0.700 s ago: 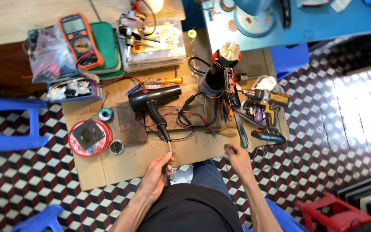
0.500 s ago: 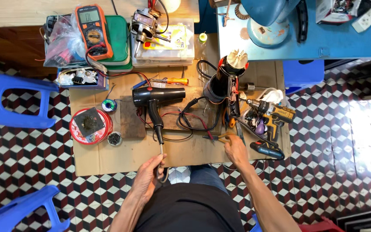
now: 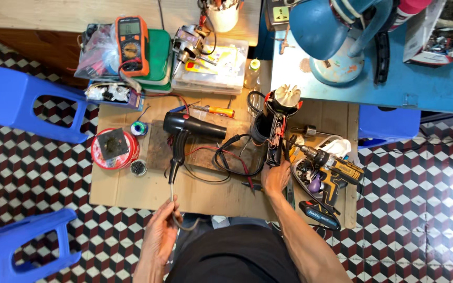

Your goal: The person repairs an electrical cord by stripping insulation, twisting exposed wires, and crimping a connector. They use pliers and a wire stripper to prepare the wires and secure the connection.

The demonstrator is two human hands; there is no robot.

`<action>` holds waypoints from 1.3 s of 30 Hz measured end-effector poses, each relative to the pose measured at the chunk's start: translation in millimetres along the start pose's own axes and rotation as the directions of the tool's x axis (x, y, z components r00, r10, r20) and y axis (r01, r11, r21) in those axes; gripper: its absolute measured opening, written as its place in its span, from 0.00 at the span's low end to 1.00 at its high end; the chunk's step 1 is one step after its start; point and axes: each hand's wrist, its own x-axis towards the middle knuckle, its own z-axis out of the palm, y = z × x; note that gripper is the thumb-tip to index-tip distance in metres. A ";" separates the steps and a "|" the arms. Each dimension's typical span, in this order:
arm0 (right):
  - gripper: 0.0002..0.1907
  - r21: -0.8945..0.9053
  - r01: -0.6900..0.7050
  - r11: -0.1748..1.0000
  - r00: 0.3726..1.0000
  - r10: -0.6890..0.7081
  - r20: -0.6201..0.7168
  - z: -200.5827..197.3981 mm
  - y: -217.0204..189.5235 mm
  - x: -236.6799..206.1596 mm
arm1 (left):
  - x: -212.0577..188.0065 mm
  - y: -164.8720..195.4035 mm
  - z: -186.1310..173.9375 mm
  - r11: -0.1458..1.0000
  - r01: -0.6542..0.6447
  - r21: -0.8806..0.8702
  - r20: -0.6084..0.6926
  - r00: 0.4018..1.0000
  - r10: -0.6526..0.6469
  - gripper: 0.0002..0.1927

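Two hair dryers lie on the cardboard-topped work surface (image 3: 132,191). The black hair dryer (image 3: 187,128) sits whole near the middle, nozzle toward 3 o'clock, its handle running down toward 6 o'clock into a grey cord (image 3: 173,202). The left hand (image 3: 162,233) is closed around that cord just off the board's near edge. At 3 o'clock from it lies the opened hair dryer (image 3: 274,128) (shell off, white fan showing at its far end, wiring exposed along the body). The right hand (image 3: 274,178) rests at its near end, fingers curled; whether they pinch anything I cannot tell. Black and red leads (image 3: 226,157) loop between the two dryers. A yellow cordless drill (image 3: 336,170) lies at 3 o'clock of the right hand, a round red tin (image 3: 114,149) at 9 o'clock of the black dryer, an orange multimeter (image 3: 131,44) at 11 o'clock.
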 end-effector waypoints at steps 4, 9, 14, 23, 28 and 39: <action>0.31 -0.151 -0.162 0.975 0.986 0.165 0.009 0.4 5.7 11.1 | -9.3 1.8 14.7 0.986 -0.082 0.144 0.018 0.997 0.081 0.18; 0.18 -0.188 0.133 0.973 0.991 -0.126 0.051 15.9 21.5 4.1 | -8.3 6.8 9.6 0.972 -0.138 0.190 0.002 0.990 0.140 0.17; 0.14 -0.102 0.246 0.964 0.956 -0.224 0.189 1.5 46.2 -10.0 | -6.6 15.0 -6.5 0.993 -0.093 0.070 0.023 0.996 0.091 0.15; 0.15 0.170 -0.121 0.978 0.726 -0.030 0.687 4.5 22.2 -45.4 | 8.6 9.2 -44.7 0.995 0.005 0.098 0.035 0.999 -0.009 0.15; 0.14 -0.011 0.357 0.934 0.788 -0.295 0.540 24.4 -3.9 -33.3 | 14.8 1.9 -52.5 0.995 0.018 0.096 0.014 1.000 -0.019 0.14; 0.14 -0.218 0.617 0.756 0.638 -0.319 0.701 19.7 -26.0 -14.7 | 28.8 0.3 -66.5 0.985 0.098 0.143 0.020 0.995 -0.101 0.12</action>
